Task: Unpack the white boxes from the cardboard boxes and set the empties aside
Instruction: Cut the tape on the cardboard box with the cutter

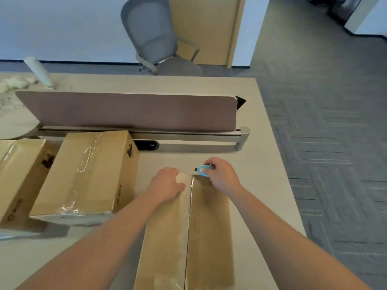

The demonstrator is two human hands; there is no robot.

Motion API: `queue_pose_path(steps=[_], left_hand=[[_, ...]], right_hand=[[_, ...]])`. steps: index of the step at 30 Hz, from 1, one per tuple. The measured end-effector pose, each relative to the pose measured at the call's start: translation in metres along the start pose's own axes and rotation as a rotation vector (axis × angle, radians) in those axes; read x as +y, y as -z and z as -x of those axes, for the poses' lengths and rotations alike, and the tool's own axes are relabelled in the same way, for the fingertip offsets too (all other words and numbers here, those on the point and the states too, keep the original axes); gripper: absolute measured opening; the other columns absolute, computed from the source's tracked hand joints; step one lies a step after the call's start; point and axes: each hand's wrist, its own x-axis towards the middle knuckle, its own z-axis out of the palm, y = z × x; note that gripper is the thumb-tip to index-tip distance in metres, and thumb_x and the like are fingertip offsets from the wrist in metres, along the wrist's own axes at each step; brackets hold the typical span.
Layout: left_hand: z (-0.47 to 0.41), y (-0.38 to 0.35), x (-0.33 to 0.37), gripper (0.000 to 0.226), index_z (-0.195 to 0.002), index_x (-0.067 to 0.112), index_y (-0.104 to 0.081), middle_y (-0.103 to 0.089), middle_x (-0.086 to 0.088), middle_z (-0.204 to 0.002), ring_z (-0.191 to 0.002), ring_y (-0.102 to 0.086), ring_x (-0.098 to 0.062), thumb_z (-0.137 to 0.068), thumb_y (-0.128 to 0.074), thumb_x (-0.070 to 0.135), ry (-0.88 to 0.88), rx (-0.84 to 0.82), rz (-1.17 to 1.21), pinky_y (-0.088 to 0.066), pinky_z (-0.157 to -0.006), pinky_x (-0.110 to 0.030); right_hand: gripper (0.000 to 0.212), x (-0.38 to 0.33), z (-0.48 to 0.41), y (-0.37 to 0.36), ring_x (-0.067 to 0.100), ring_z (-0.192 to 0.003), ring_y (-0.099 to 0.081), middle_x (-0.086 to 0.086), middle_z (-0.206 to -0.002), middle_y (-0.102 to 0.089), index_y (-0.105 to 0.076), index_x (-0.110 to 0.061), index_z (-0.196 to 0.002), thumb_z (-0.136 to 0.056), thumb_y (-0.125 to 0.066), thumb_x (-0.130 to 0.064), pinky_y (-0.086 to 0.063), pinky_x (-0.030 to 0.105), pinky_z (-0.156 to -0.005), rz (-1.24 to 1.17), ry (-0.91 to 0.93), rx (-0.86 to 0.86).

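A long cardboard box [211, 227] lies in front of me, its taped centre seam running away from me and split along the middle. My left hand [167, 183] presses on the far end of the box's left flap. My right hand [222, 174] grips a light blue box cutter [204, 170] at the far end of the seam, blade pointing left. Two more taped cardboard boxes stand on the left: one [90, 174] next to my left arm, another [18, 181] at the frame's left edge. No white boxes show.
A brown divider panel [129, 110] on a metal rail crosses the beige desk [261, 164] behind the boxes. A grey chair [152, 34] stands beyond the desk. The desk's right edge drops to grey carpet [335, 143]. White packing scraps [14, 82] lie at far left.
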Motion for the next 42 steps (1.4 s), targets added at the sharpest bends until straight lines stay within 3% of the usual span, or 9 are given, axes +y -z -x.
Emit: queue_pose_path(steps=[4, 7, 9, 11, 16, 25, 32, 36, 42], left_hand=[[-0.003, -0.004, 0.006, 0.061, -0.140, 0.020, -0.049, -0.050, -0.003, -0.138, -0.128, -0.045, -0.023, -0.087, -0.065, 0.045, 0.039, 0.009, -0.011, -0.040, -0.106, -0.037], [-0.003, -0.004, 0.006, 0.061, -0.138, 0.021, -0.050, -0.050, -0.002, -0.136, -0.126, -0.045, -0.022, -0.084, -0.068, 0.044, 0.064, 0.005, 0.008, -0.039, -0.106, -0.037], [-0.005, -0.004, 0.006, 0.063, -0.138, 0.023, -0.049, -0.050, 0.001, -0.136, -0.125, -0.045, -0.020, -0.083, -0.069, 0.045, 0.080, -0.001, 0.029, -0.039, -0.106, -0.037], [-0.005, -0.003, 0.007, 0.063, -0.139, 0.025, -0.048, -0.049, 0.002, -0.135, -0.124, -0.045, -0.019, -0.083, -0.069, 0.045, 0.096, -0.005, 0.047, -0.040, -0.105, -0.037], [-0.007, -0.003, 0.009, 0.058, -0.130, 0.024, -0.050, -0.050, 0.001, -0.125, -0.117, -0.047, -0.020, -0.081, -0.070, 0.046, 0.117, -0.019, 0.080, -0.042, -0.100, -0.040], [-0.007, -0.003, 0.013, 0.060, -0.128, 0.024, -0.047, -0.048, 0.000, -0.123, -0.117, -0.045, -0.022, -0.079, -0.071, 0.050, 0.136, -0.021, 0.070, -0.041, -0.100, -0.044], [-0.009, -0.006, 0.021, 0.070, -0.132, 0.022, -0.041, -0.047, -0.003, -0.135, -0.127, -0.041, -0.024, -0.079, -0.068, 0.059, 0.168, -0.014, 0.028, -0.034, -0.108, -0.049], [-0.011, -0.015, 0.028, 0.076, -0.132, 0.021, -0.037, -0.047, 0.000, -0.137, -0.130, -0.039, -0.025, -0.077, -0.068, 0.063, 0.196, 0.017, -0.022, -0.030, -0.110, -0.059], [-0.013, -0.019, 0.031, 0.076, -0.131, 0.021, -0.036, -0.048, -0.001, -0.137, -0.132, -0.037, -0.026, -0.076, -0.069, 0.062, 0.210, 0.035, -0.017, -0.025, -0.110, -0.063]], right_hand=[[0.004, 0.000, -0.028, -0.003, 0.018, -0.090, -0.059, -0.005, -0.095, -0.066, -0.068, -0.027, -0.093, -0.089, -0.068, -0.026, -0.041, 0.028, -0.074, 0.074, 0.041, -0.116], [0.005, -0.002, -0.045, -0.006, 0.023, -0.091, -0.064, 0.000, -0.098, -0.068, -0.070, -0.024, -0.096, -0.092, -0.066, -0.023, -0.051, 0.032, -0.078, 0.097, 0.028, -0.208], [0.008, -0.005, -0.053, -0.007, 0.022, -0.084, -0.067, 0.003, -0.098, -0.069, -0.071, -0.020, -0.100, -0.094, -0.065, -0.021, -0.054, 0.030, -0.070, 0.072, 0.002, -0.269], [0.012, -0.009, -0.057, -0.009, 0.017, -0.075, -0.065, 0.005, -0.099, -0.070, -0.072, -0.017, -0.103, -0.096, -0.063, -0.020, -0.047, 0.020, -0.056, 0.073, -0.002, -0.331], [0.015, -0.013, -0.060, -0.010, 0.009, -0.072, -0.056, 0.002, -0.100, -0.068, -0.073, -0.019, -0.107, -0.097, -0.062, -0.022, -0.039, 0.015, -0.050, 0.091, 0.022, -0.411], [0.014, -0.022, -0.065, -0.014, 0.012, -0.084, -0.058, -0.003, -0.105, -0.066, -0.071, -0.028, -0.102, -0.100, -0.059, -0.022, -0.046, 0.021, -0.065, 0.142, 0.058, -0.478], [0.018, -0.035, -0.074, -0.018, 0.011, -0.074, -0.054, 0.000, -0.104, -0.063, -0.071, -0.021, -0.110, -0.102, -0.055, -0.017, -0.041, 0.018, -0.058, 0.266, 0.121, -0.552], [0.020, -0.038, -0.077, -0.019, 0.017, -0.088, -0.055, 0.000, -0.105, -0.062, -0.070, -0.017, -0.112, -0.102, -0.053, -0.013, -0.050, 0.029, -0.082, 0.343, 0.181, -0.575], [0.022, -0.037, -0.081, -0.013, 0.017, -0.087, -0.055, 0.001, -0.106, -0.065, -0.071, -0.019, -0.106, -0.103, -0.051, -0.013, -0.048, 0.030, -0.080, 0.424, 0.222, -0.628]])
